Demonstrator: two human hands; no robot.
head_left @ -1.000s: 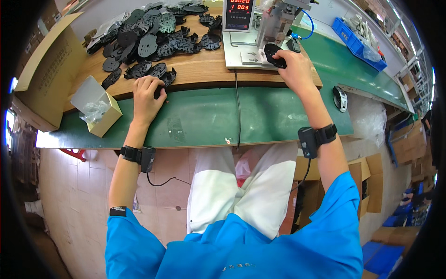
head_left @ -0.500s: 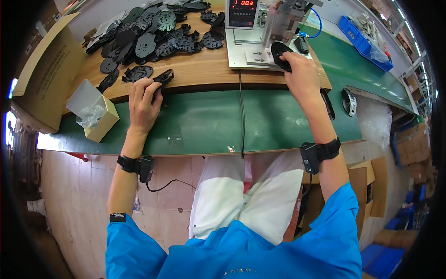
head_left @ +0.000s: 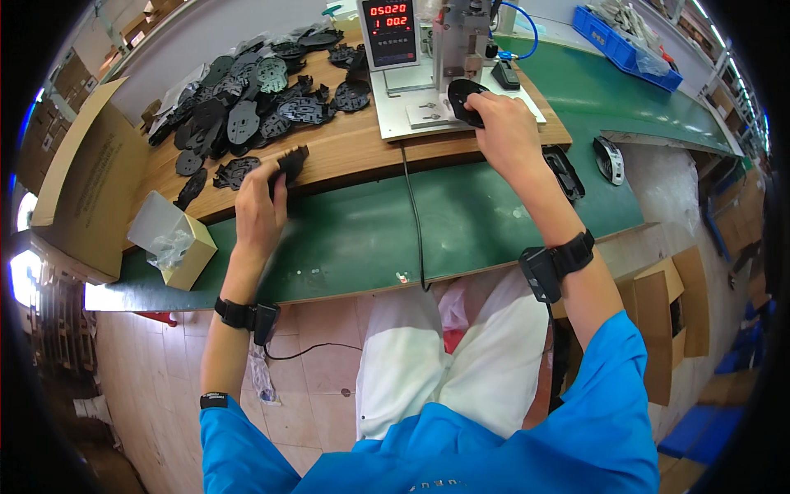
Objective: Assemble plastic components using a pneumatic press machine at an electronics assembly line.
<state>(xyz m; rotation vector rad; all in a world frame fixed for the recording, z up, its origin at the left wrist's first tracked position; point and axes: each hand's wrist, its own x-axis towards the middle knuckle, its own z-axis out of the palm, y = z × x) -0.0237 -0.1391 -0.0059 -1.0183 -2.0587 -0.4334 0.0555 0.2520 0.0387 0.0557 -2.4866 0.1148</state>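
My left hand (head_left: 261,212) is closed on a black plastic shell (head_left: 291,165), held tilted up at the front edge of the wooden board; its far end is blurred. My right hand (head_left: 512,132) grips a black oval shell (head_left: 466,100) between thumb and fingers. That oval shell sits tilted at the metal fixture plate (head_left: 403,114) of a bench press (head_left: 462,41), under its upright column. Several black and dark grey shells (head_left: 243,122) lie heaped on the board, left of the press. A few loose ones, such as a flat shell (head_left: 236,173), lie near my left hand.
A display box (head_left: 389,33) with red digits stands beside the press. An open yellow carton (head_left: 191,251) holds clear plastic, with a big cardboard box (head_left: 82,193) behind it. Farther right are a black shell (head_left: 563,173), a silver-and-black shell (head_left: 609,160) and a blue bin (head_left: 629,49). A cable (head_left: 415,218) crosses the green table.
The whole view has shifted. In my left hand the shell is now tilted more upright. My right hand still holds its oval shell at the press, and the display shows different digits.
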